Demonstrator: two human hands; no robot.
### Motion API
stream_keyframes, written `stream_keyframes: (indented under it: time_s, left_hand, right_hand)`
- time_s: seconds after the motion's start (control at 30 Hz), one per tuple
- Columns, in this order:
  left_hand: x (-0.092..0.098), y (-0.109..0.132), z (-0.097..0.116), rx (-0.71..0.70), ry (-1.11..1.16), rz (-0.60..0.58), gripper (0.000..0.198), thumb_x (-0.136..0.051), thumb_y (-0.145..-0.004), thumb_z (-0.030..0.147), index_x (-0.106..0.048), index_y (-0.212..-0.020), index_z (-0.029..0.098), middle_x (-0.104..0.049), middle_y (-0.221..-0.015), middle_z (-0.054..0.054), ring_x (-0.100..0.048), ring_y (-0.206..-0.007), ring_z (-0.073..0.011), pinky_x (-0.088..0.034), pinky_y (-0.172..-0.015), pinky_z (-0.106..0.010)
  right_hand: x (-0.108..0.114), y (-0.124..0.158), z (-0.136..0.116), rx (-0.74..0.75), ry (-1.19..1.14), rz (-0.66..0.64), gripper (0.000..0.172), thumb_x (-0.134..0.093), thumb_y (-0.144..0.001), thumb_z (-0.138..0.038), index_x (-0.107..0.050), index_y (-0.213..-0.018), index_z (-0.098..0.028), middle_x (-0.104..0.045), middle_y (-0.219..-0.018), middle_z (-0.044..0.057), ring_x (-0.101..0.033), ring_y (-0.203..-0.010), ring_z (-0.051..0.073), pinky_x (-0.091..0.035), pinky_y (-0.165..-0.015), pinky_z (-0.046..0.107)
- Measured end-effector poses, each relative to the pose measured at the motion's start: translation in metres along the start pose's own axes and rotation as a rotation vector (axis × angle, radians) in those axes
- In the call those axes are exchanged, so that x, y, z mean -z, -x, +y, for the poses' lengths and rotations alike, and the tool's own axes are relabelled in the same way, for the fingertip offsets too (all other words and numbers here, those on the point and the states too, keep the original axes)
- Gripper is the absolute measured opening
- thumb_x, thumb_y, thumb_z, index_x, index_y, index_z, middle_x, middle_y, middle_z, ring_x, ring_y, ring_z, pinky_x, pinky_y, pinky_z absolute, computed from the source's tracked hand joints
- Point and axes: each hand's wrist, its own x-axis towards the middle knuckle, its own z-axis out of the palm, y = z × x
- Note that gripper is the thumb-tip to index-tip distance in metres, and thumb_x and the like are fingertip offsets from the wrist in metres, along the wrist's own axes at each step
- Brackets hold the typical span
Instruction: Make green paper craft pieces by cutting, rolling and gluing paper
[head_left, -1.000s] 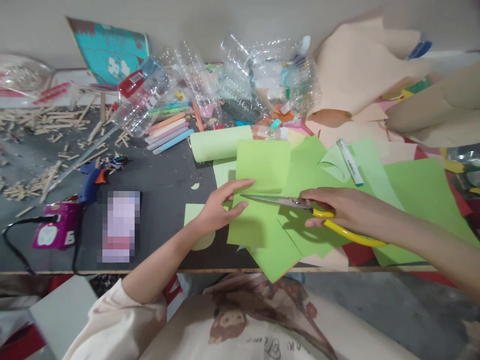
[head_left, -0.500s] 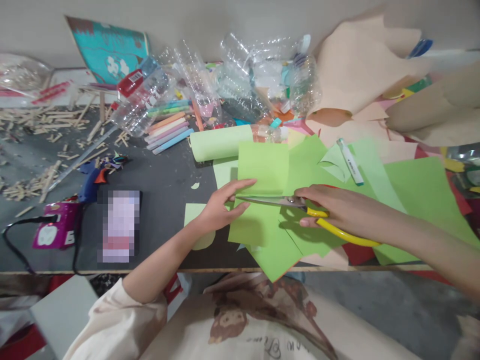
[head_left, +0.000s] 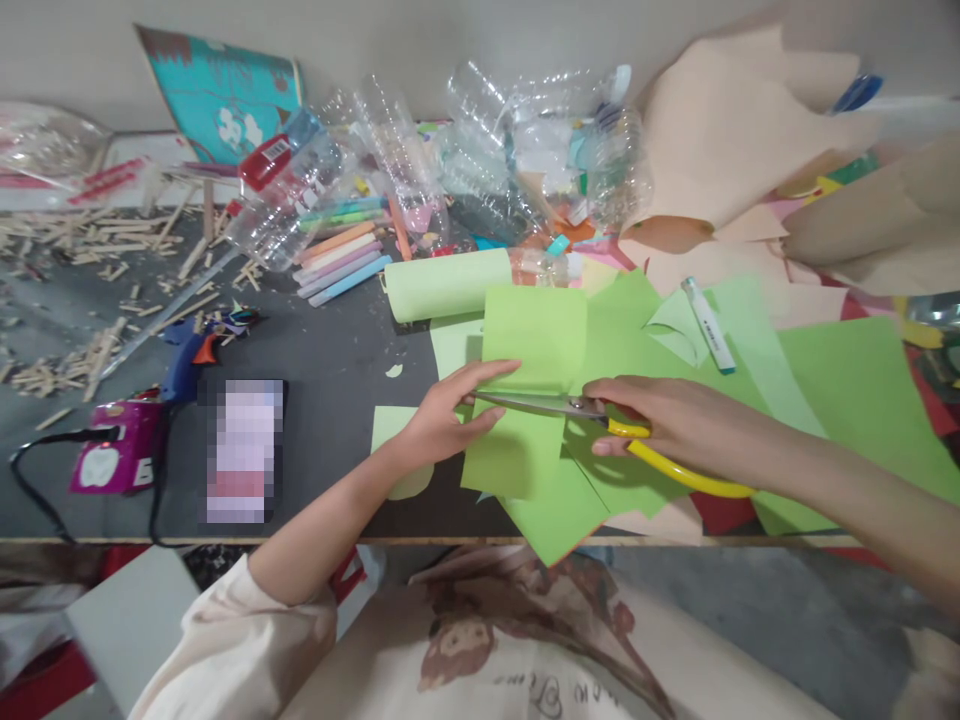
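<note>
My right hand [head_left: 664, 425] grips yellow-handled scissors [head_left: 600, 415], whose blades point left across a light green paper sheet [head_left: 532, 345]. That sheet's left edge is pinched between the thumb and fingers of my left hand [head_left: 446, 420], just beside the blade tips. The blades lie in a cut running through the sheet. More green sheets [head_left: 840, 390] lie spread under and to the right of my right hand.
A rolled green paper [head_left: 446, 285], a glue stick [head_left: 705, 322], chalk sticks [head_left: 341, 260], clear plastic bottles [head_left: 517, 150] and beige paper [head_left: 720, 120] crowd the back. A blue glue gun [head_left: 187, 355], a purple box [head_left: 112, 455] and wooden sticks [head_left: 82, 250] lie at the left.
The scissors and my right hand have crept leftward along the green sheet towards my left hand, which keeps its hold on the sheet's edge.
</note>
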Motion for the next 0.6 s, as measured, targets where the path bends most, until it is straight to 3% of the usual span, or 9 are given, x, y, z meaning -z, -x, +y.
stream_keyframes:
  time_s: [0.4, 0.6]
  left_hand:
    - [-0.001, -0.001, 0.000, 0.005, 0.040, -0.008, 0.045, -0.054, -0.085, 0.021, -0.056, -0.129, 0.028, -0.064, -0.128, -0.006, -0.063, -0.100, -0.0175, -0.047, -0.066, -0.021]
    - [0.003, -0.002, 0.003, 0.066, -0.036, -0.003, 0.047, -0.052, -0.086, 0.022, -0.054, -0.133, 0.028, -0.062, -0.130, -0.007, -0.063, -0.103, -0.0178, -0.049, -0.073, -0.022]
  right_hand:
    - [-0.004, 0.002, 0.007, 0.071, 0.008, 0.069, 0.046, -0.046, -0.087, -0.061, -0.063, -0.103, -0.022, -0.069, -0.078, 0.008, -0.063, -0.063, 0.025, -0.041, -0.056, 0.031]
    - [-0.009, 0.014, 0.027, 0.018, 0.072, 0.135, 0.042, -0.048, -0.087, -0.058, -0.059, -0.108, -0.023, -0.068, -0.100, 0.012, -0.067, -0.083, 0.029, -0.049, -0.066, 0.035]
